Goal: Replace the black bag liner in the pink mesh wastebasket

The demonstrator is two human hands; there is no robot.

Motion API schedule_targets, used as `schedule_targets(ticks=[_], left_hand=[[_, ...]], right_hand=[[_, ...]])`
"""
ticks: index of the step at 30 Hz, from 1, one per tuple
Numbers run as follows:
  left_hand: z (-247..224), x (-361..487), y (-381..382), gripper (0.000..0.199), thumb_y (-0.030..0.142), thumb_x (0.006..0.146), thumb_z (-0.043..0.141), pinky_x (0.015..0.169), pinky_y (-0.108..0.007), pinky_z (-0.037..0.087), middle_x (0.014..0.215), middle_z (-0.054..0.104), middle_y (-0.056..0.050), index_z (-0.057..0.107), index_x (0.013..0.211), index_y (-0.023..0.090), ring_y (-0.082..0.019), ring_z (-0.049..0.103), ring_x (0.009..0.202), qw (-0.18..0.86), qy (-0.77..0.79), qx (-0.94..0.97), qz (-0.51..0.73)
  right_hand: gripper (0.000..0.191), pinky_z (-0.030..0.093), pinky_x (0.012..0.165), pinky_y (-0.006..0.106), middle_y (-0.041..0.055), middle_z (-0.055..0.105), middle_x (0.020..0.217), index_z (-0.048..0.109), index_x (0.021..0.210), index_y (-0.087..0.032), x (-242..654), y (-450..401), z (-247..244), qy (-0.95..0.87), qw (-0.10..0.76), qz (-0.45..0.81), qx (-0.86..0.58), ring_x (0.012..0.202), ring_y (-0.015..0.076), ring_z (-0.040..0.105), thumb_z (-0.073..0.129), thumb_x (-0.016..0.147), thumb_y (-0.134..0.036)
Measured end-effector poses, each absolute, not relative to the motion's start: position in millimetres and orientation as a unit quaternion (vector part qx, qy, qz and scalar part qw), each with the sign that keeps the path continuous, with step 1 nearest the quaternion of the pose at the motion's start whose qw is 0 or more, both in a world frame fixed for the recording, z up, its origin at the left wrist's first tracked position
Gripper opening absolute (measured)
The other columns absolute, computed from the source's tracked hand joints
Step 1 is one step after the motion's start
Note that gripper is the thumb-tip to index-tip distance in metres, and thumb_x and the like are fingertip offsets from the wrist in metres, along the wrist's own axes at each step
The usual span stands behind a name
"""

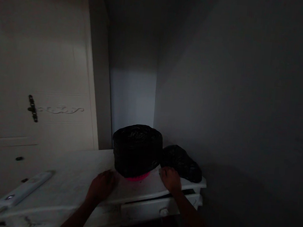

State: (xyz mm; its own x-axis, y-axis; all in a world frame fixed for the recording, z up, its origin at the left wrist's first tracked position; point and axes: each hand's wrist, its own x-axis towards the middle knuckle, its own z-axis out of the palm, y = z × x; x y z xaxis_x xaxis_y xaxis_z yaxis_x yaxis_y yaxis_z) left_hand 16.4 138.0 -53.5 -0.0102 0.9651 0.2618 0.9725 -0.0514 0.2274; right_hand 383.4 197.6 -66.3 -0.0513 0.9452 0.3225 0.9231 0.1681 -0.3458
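A pink basket or bin (137, 178), lined with a black plastic bag (136, 155) folded over its rim, stands on a white dresser (81, 172). Only the pink lower edge shows under the plastic. My left hand (103, 185) is by the dresser top to the left of the bin, its fingers bent and too dark to make out. To the right of the bin, my right hand (170, 179) lies on the dresser top with fingers extended, holding nothing visible. Just beyond it, a crumpled black plastic bag (182, 163) rests near the dresser's right end.
A white power strip (23, 189) lies along the dresser's left side. One dresser drawer (150, 207) with a round knob sits slightly ajar at the front. A white wardrobe (52, 57) rises at the left, and a grey wall (235, 100) borders the right. The room is dim.
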Motion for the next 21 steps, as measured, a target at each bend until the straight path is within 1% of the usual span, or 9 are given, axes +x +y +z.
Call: schedule_targets(ticks=[3,6,12,16,21], left_hand=[[-53.7,15.9,138.3,0.053,0.042,0.101,0.035,0.116,-0.042,0.045,0.143,0.068,-0.017,0.073,0.129,0.018,-0.030,0.062,0.136,0.022,-0.690,-0.704,-0.168],[-52.7,16.6,137.8,0.050,0.041,0.101,0.039,0.116,-0.040,0.045,0.142,0.070,-0.016,0.074,0.128,0.019,-0.030,0.064,0.134,0.025,-0.696,-0.697,-0.170],[-49.3,19.0,136.4,0.048,0.036,0.101,0.042,0.117,-0.042,0.045,0.146,0.066,-0.018,0.070,0.135,0.016,-0.030,0.061,0.138,0.036,-0.696,-0.705,-0.134],[-48.2,19.9,136.2,0.047,0.034,0.102,0.042,0.117,-0.040,0.045,0.148,0.065,-0.017,0.069,0.136,0.015,-0.028,0.061,0.138,0.046,-0.699,-0.706,-0.106],[-48.1,20.2,135.7,0.045,0.034,0.102,0.043,0.115,-0.037,0.046,0.147,0.066,-0.015,0.069,0.135,0.017,-0.027,0.062,0.136,0.046,-0.709,-0.695,-0.116]], right_hand=[[0.041,0.045,0.103,0.036,0.0140,0.076,0.124,0.076,0.120,-0.016,383.8,198.6,-67.4,-0.726,0.238,0.020,-0.644,0.119,0.0273,0.067,0.039,0.104,-0.025],[0.042,0.045,0.103,0.035,0.0126,0.076,0.125,0.076,0.120,-0.016,384.4,199.9,-68.4,-0.728,0.237,0.026,-0.643,0.119,0.0270,0.067,0.039,0.103,-0.026],[0.041,0.045,0.104,0.034,0.0120,0.077,0.123,0.077,0.120,-0.017,384.7,200.0,-69.3,-0.727,0.247,0.026,-0.640,0.118,0.0273,0.068,0.041,0.103,-0.028],[0.041,0.046,0.103,0.033,0.0128,0.077,0.123,0.077,0.119,-0.016,383.8,198.0,-67.6,-0.725,0.242,0.016,-0.645,0.118,0.0262,0.068,0.041,0.103,-0.029],[0.039,0.047,0.101,0.033,0.0121,0.078,0.121,0.078,0.117,-0.018,383.9,197.3,-67.2,-0.724,0.244,0.013,-0.645,0.115,0.0261,0.070,0.044,0.102,-0.030]])
